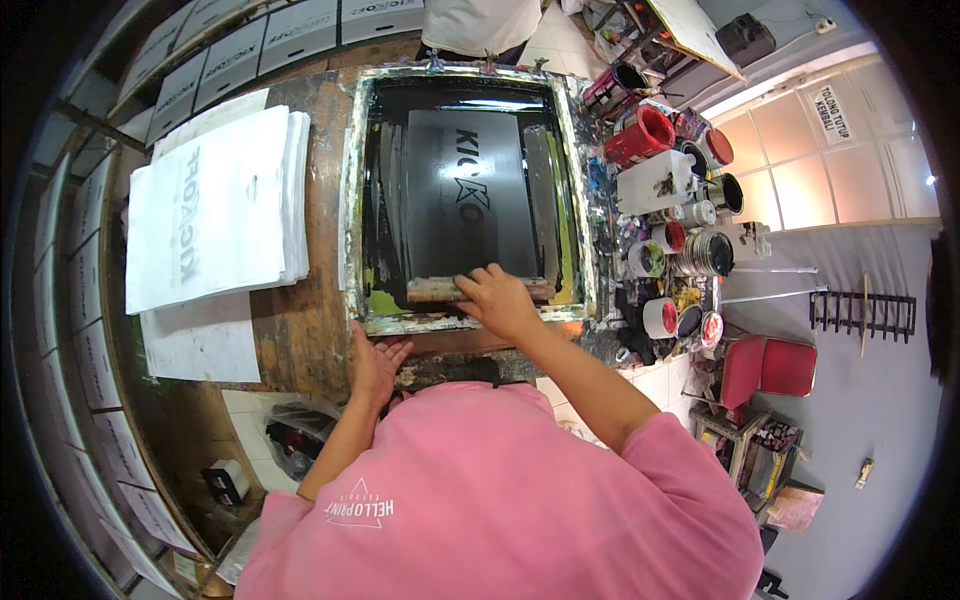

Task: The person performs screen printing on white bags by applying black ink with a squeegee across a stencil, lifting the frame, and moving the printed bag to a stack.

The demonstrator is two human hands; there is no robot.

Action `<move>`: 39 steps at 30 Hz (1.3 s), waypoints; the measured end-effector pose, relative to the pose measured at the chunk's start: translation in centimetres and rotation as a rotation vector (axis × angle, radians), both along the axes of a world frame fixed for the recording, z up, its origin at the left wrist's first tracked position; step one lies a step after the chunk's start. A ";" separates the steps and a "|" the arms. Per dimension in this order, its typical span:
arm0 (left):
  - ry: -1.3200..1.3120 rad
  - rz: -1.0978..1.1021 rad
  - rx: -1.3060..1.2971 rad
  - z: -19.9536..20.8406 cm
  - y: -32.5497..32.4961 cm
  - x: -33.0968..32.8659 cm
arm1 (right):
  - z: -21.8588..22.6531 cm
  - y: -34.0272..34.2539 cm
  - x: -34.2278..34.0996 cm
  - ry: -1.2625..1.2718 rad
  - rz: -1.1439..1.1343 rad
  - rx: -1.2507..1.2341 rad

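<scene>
A stained brown wooden bench carries stacked flat white sheets by its left edge, an ink-smeared rectangular frame toward its right.

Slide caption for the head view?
Right hand on a squeegee inside a printing frame, left hand by its near-left corner, a white stack alongside.

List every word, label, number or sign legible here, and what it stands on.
Wording is withheld; only its places are listed.
Printing screen: large dark letters.
Stack of white sheets: large dark letters, with smaller, fainter text.
White boxes: dark letters.
Pink shirt: white lettering with a triangle.
White sign: black lettering.
Tubs: any labels too small to read.
</scene>
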State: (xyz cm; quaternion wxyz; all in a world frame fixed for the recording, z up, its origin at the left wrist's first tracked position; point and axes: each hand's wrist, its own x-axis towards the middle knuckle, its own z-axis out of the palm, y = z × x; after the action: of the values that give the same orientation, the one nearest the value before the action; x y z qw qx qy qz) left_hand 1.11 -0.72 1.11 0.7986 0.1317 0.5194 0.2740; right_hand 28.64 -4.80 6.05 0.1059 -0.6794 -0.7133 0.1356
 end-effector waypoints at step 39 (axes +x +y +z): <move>0.021 -0.071 -0.040 2.5 0.9 0.0 | 1.9 3.7 5.5 0.161 -0.003 0.133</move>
State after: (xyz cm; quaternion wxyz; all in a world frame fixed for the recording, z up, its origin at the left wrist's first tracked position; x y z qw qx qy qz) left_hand 1.08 0.21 3.64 0.8048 0.1370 0.5282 0.2337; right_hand 34.15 -1.15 7.93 0.2080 -0.6587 -0.7091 0.1416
